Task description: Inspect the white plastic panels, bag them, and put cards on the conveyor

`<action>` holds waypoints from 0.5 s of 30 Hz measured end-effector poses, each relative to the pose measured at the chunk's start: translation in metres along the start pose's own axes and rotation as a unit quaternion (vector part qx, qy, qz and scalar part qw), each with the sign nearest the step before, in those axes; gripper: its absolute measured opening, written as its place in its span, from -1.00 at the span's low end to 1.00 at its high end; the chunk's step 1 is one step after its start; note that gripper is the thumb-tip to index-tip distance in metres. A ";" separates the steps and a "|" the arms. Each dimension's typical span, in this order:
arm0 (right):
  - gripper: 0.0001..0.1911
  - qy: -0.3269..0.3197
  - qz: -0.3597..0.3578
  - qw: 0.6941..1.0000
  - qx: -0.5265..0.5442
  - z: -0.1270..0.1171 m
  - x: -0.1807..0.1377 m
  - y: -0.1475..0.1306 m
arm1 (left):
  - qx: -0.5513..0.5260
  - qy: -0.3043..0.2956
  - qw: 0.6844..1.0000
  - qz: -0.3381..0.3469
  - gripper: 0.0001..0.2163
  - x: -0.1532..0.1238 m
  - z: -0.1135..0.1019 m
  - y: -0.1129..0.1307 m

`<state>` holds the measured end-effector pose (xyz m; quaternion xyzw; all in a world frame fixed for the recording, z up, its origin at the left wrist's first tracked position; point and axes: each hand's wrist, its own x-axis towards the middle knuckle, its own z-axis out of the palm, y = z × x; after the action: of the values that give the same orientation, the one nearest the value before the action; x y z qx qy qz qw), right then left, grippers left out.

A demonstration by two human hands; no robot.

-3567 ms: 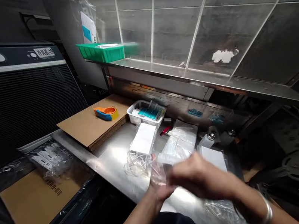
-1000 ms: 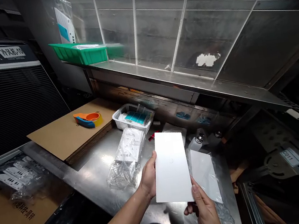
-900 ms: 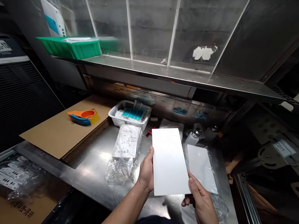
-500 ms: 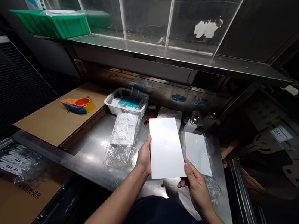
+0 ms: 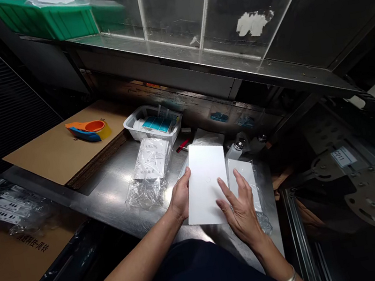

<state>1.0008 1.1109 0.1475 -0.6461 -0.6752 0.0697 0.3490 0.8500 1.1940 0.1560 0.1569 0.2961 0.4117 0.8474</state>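
Note:
A flat white rectangular panel [image 5: 202, 176] with a small round mark near its middle is held up over the metal bench. My left hand [image 5: 182, 196] grips its left edge, thumb on the front and the other fingers hidden behind. Over the panel's lower right side hovers my right hand [image 5: 238, 206], fingers spread and holding nothing. Behind that hand lies a white panel in clear plastic [image 5: 248, 173]. Left of my left hand, a stack of white printed pieces in a clear bag [image 5: 153, 158] rests on the bench.
A white basket [image 5: 128, 127] with teal-and-white packets stands at the back. Cardboard sheets [image 5: 40, 156] carry an orange-and-blue tape dispenser [image 5: 88, 130]. Metal-capped bottles [image 5: 235, 151] and a red tool [image 5: 182, 146] lie beyond the panel. A metal shelf [image 5: 159, 52] with a green bin [image 5: 72, 21] overhangs the bench.
My right hand has let go of the panel's lower right edge and moved up over its face with fingers spread. My left hand still holds the panel. The view has shifted slightly.

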 end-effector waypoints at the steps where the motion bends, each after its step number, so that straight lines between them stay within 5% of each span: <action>1: -0.55 -0.016 -0.034 0.998 -0.047 -0.002 0.007 0.000 | 0.002 -0.007 1.000 0.004 -0.58 -0.002 0.003 -0.001; 5: -0.56 -0.088 -0.056 0.990 -0.094 -0.013 0.024 -0.002 | -0.009 -0.019 1.000 0.014 -0.59 -0.010 0.010 0.002; 9: -0.68 -0.148 -0.067 0.986 0.045 -0.024 0.017 0.001 | -0.034 -0.044 0.998 -0.003 -0.57 -0.014 0.010 0.007; 12: -0.76 -0.107 -0.049 0.963 0.243 -0.029 0.006 0.008 | -0.043 -0.050 0.998 -0.021 -0.57 -0.014 0.009 0.010; 15: -0.72 -0.004 0.040 0.907 0.420 -0.028 0.001 0.018 | -0.040 -0.038 0.998 -0.019 -0.57 -0.015 0.008 0.011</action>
<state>1.0312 1.1045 0.1589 -0.4657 -0.5585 0.3637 0.5821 0.8411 1.1890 0.1737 0.1331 0.2498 0.4004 0.8715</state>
